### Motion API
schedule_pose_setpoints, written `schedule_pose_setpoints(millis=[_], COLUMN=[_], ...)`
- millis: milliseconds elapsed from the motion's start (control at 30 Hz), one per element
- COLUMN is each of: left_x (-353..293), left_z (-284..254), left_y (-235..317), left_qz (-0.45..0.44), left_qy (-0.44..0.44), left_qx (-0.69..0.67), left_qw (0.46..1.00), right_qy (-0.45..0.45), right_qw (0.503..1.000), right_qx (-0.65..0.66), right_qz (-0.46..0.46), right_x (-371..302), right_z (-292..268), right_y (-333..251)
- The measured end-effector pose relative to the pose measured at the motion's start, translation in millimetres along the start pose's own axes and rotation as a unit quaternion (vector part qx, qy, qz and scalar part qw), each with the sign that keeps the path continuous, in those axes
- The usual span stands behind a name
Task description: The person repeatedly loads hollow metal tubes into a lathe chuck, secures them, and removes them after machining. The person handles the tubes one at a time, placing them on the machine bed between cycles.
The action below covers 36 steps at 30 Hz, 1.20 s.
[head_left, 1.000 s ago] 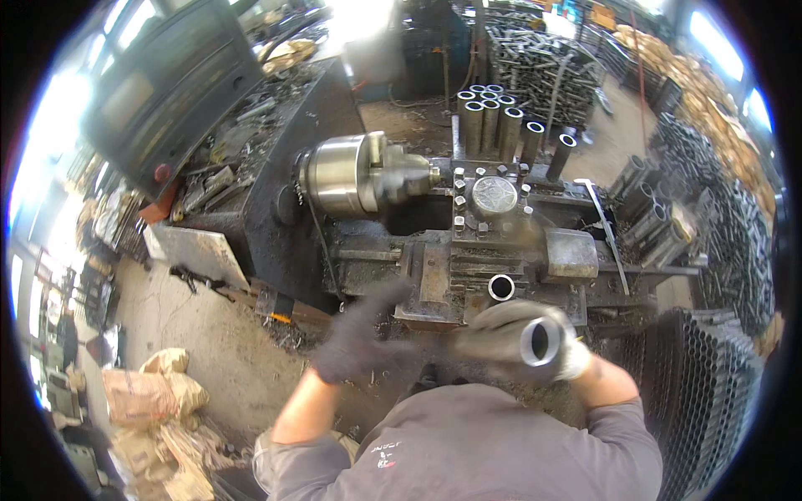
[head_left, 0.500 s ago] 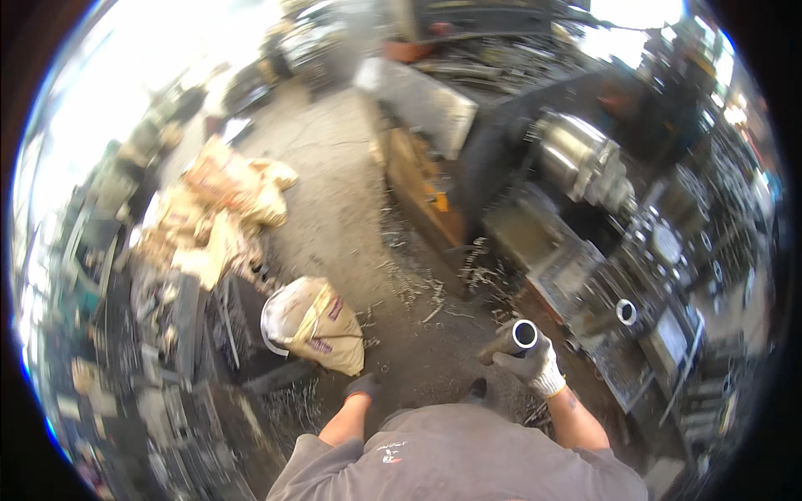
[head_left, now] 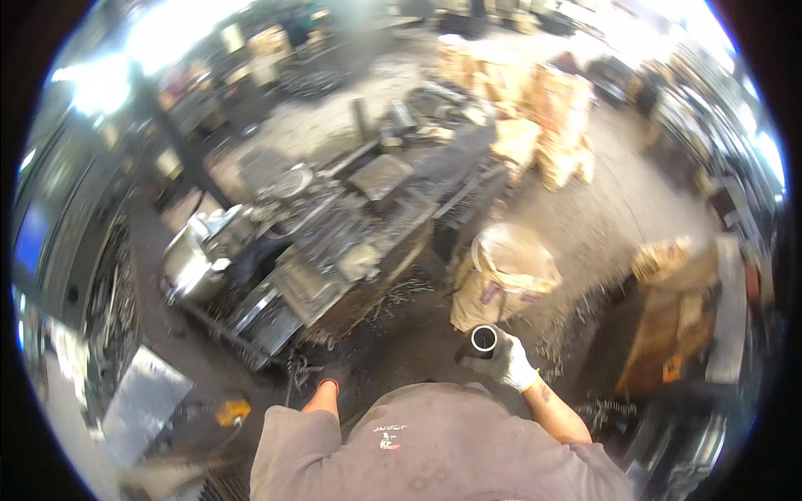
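My right hand (head_left: 508,361), in a grey glove with a white cuff, is closed around a short metal tube (head_left: 484,339). The tube's bright ring-shaped end faces up, and its bore looks dark. It is held out in front of my body, just this side of an open paper sack (head_left: 501,288). My left arm hangs down on the left. An orange-red glove cuff (head_left: 329,384) shows at the wrist, but the dark glove merges with the dark floor, so its fingers cannot be made out.
A lathe (head_left: 313,271) with a shiny chuck (head_left: 190,260) stands ahead on the left. More tan sacks (head_left: 564,125) are stacked beyond the open one. A rusty brown cabinet or box (head_left: 668,338) is at right. Metal shavings (head_left: 555,330) litter the floor.
My view has swung left: the open sack went from my left to just beyond the tube, and a lathe now fills the left. My right hand still holds the tube.
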<state>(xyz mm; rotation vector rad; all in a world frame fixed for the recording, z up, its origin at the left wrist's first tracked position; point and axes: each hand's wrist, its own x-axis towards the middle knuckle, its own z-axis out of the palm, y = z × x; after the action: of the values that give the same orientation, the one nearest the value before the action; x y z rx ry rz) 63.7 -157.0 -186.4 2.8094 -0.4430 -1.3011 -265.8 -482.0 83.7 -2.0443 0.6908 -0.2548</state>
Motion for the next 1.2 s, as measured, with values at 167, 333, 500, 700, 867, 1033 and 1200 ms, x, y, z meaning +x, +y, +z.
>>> schedule_pose_setpoints(millis=[167, 333, 500, 700, 867, 1033, 1200], left_x=[-34.8, -96.4, -145.0, -171.3, -182.6, -184.9, -182.1], left_z=[97.8, 179.2, 142.4, 18.0, -17.6, -13.6, -1.7], left_y=[-83.6, -106.4, -56.6, -43.7, -80.7, -104.3, -133.8], left_qz=[-0.15, -0.346, -0.511, -0.498, -0.442, -0.427, -0.27], left_qy=[0.018, 0.11, 0.345, 0.606, 0.684, 0.672, 0.665], left_qx=[-0.199, -0.435, -0.591, -0.507, -0.331, -0.277, -0.588], left_qw=[0.968, 0.824, 0.521, 0.357, 0.477, 0.539, 0.374], right_qy=[-0.151, -0.156, -0.189, -0.391, -0.466, -0.513, -0.657], right_qw=[0.979, 0.945, 0.931, 0.801, 0.746, 0.688, 0.643], right_qx=[-0.039, -0.027, -0.047, -0.173, 0.002, -0.103, -0.243], right_qz=[-0.133, -0.285, -0.31, -0.42, -0.477, -0.503, -0.309], right_x=[124.7, 244.6, 330.6, 403.7, 478.4, 509.0, 531.9], right_z=[32.3, 72.0, 106.4, 58.8, 30.5, 114.6, 176.1], right_y=[-62.6, -110.9, -122.4, -150.9, -246.9, -364.9, -392.7])
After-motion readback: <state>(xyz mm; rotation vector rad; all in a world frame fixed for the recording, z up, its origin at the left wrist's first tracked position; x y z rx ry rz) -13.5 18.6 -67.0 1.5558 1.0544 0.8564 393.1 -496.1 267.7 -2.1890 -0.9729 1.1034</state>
